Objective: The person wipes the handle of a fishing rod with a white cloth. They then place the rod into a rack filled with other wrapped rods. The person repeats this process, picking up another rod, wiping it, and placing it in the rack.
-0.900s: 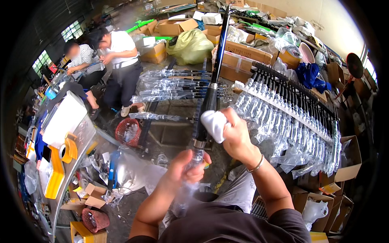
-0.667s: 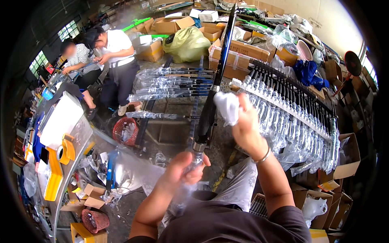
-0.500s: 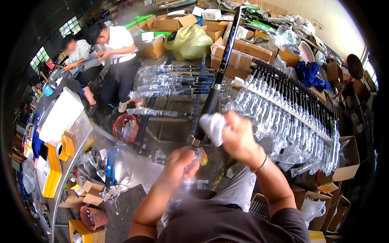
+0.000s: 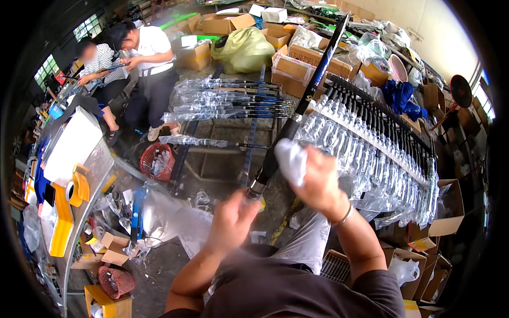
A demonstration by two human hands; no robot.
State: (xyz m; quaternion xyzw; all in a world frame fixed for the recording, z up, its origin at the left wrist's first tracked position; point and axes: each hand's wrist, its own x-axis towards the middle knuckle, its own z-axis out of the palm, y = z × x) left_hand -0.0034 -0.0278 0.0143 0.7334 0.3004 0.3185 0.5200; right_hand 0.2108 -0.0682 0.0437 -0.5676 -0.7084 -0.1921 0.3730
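A thick black fishing rod slants up and away from me, with silver rings on its handle. My left hand is closed round its lower end, just below a silver ring. In my right hand, which wears a bracelet at the wrist, a white cloth is bunched up. The cloth lies at the side of the black handle, close against it; blur hides whether it touches. Right of the rod, a rack carries many upright rods with plastic-wrapped handles.
More wrapped rods lie across a metal frame ahead. A red basket stands left of the frame. Two people work at the far left. Tape rolls lie on the left table; cardboard boxes stand at the right.
The rod has tilted further right at its top. My right hand with the cloth has shifted slightly right and down, and my left hand slightly left.
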